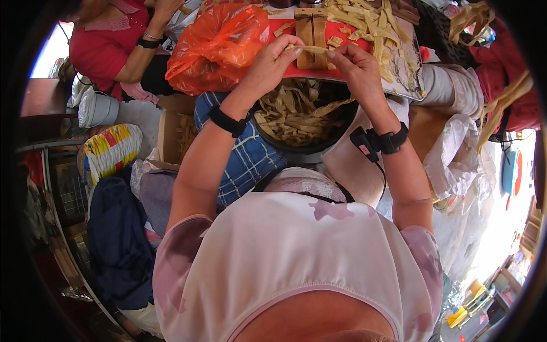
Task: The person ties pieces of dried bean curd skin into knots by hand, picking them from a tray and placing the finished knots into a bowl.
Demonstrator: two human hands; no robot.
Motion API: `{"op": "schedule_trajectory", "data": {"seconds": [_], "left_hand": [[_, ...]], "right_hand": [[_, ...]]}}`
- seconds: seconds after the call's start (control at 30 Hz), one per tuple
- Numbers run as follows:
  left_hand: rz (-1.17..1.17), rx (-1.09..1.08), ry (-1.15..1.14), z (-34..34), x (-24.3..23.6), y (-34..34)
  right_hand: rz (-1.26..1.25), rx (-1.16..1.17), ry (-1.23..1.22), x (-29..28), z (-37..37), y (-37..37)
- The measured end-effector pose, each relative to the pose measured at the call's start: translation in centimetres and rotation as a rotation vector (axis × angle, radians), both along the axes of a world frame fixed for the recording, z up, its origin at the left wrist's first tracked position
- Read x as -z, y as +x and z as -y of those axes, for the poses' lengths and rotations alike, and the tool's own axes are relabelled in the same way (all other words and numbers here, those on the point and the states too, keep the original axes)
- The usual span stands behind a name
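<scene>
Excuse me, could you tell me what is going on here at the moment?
A person holds a pale yellow strip between the left hand and the right hand, above a dark bowl full of similar strips. More strips lie on a red board beyond, next to an orange plastic bag. Another person in a red top sits to the left.

Open gap below the raised hands, right above the round dark bowl of pale strips [296, 117] — blocked left by a puffy orange plastic bag [216, 48], ahead by a small wooden block [311, 37].
</scene>
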State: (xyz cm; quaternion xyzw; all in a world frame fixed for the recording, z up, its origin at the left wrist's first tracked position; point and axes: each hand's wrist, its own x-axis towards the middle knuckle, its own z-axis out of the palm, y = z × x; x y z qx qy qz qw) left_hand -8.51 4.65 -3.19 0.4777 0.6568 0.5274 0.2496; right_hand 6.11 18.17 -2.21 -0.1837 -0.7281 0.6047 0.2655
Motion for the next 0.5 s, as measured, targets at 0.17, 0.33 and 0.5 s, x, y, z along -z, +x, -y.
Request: {"op": "schedule_trajectory", "data": {"seconds": [0.17, 0.33, 0.5], "left_hand": [[-0.051, -0.192, -0.032, -1.5, 0.0, -0.4], [-0.262, -0.221, -0.084, -2.6, 0.5, -0.9], [-0.410, -0.309, -0.322, -0.4, -0.2, 0.9]], "right_hand": [[-0.001, 0.034, 0.000, 0.3, -1.3, -1.8], [0.219, 0.104, 0.254, 1.9, -2.5, -3.0], [0.361, 0.261, 0.597, 2.4, -1.4, -1.6]]}}
